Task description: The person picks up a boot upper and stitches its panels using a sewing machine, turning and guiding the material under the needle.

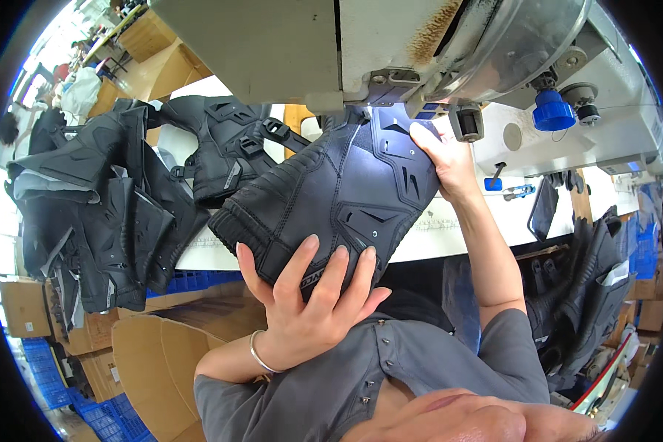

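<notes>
Black boot upper [331, 199] is lying on the table [449, 239] under the sewing machine [390, 51]; your left hand [309, 295] fingers are spreading wide, flattening it, while your right hand [446, 158] is pinching its edge, steadying it at the needle.

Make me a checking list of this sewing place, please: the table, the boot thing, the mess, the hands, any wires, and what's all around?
Surface: white table, mostly covered.
Job's things: black boot upper under the sewing machine.
Clutter: pile of black boot parts at left; more at right.
Grippers: left hand spread on the upper's lower edge; right hand grips its top edge.
Cables: nothing seen.
Surroundings: cardboard boxes, blue crates.
</notes>
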`<state>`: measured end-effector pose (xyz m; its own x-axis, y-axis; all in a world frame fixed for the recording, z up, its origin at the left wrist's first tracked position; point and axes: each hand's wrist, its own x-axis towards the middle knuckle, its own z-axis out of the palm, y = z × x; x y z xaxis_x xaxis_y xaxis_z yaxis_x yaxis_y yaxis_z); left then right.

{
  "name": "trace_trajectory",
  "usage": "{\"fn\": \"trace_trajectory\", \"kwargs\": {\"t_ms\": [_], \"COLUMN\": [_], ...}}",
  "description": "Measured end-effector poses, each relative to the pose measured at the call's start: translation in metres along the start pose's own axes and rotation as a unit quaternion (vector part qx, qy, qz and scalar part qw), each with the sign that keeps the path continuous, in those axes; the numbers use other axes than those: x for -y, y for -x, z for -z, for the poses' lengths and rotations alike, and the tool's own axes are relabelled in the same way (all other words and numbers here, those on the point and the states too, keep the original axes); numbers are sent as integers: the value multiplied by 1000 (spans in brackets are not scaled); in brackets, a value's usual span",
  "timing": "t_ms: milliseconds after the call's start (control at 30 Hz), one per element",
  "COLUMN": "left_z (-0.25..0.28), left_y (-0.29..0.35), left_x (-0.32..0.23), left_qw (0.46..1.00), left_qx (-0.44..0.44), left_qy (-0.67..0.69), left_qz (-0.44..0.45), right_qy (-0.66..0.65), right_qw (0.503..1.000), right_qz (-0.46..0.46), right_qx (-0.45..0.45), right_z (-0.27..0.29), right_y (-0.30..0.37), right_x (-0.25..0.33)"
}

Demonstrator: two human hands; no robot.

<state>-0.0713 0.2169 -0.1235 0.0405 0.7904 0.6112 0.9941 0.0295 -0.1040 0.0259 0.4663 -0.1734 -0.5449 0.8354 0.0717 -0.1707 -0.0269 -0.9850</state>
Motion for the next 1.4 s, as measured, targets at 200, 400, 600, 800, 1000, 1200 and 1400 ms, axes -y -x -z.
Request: {"fn": "trace_trajectory", "kwargs": {"t_ms": [200, 400, 600, 800, 1000, 1200, 1400], "left_z": [3, 2, 3, 8, 8, 9, 10], "left_y": [-14, -18, -34, -41, -46, -62, -66], "left_x": [8, 9, 18, 25, 28, 41, 43], "left_qw": [999, 999, 998, 997, 997, 994, 994], "left_qx": [8, -1, -16, 17, 15, 28, 30], "left_qy": [30, 40, 56, 71, 78, 98, 100], "left_qz": [13, 18, 22, 26, 22, 32, 28], "right_qy": [1, 8, 19, 24, 53, 34, 39], "right_qw": [998, 999, 997, 995, 995, 997, 997], "right_qz": [-10, 27, 63, 79, 80, 72, 64], "right_qx": [61, 29, 52, 59, 34, 19, 17], "right_z": [6, 2, 20, 11, 21, 26, 16], "right_y": [-8, -9, -31, -28, -39, -50, -47], "right_x": [3, 3, -15, -7, -18, -26, -13]}}
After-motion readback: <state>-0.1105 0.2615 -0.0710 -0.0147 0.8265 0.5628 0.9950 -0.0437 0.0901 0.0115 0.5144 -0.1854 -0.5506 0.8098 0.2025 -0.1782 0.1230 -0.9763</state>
